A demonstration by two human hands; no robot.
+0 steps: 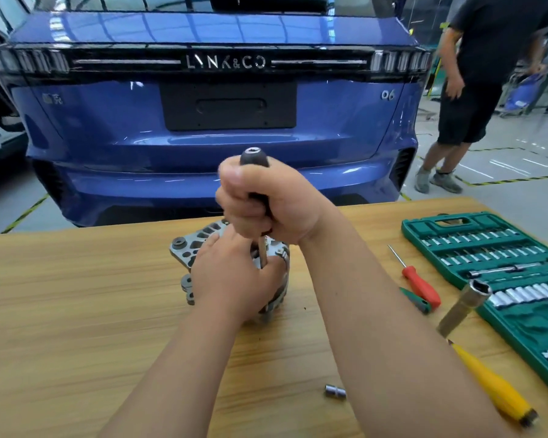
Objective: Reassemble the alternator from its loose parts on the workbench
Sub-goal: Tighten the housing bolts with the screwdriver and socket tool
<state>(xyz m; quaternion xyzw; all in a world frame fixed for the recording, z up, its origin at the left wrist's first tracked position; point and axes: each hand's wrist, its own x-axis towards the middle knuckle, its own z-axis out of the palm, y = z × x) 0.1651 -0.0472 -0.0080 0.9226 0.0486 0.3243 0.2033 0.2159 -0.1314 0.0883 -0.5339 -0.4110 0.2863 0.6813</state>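
A big blue car [215,121] is parked behind the counter [60,295]. A person [475,74] in black stands beside it, near a blue bag [522,90].

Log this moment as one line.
right hand grips black-handled driver | left hand holds its metal shaft over silver cast alternator housing | wooden workbench

Right hand [266,200] grips a driver [254,159] upright; left hand [231,273] steadies the alternator [190,245].

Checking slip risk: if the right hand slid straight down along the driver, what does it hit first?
Most likely the left hand, whose fingers hold the driver shaft just under the right hand. The alternator lies below that. Depth is hard to judge.
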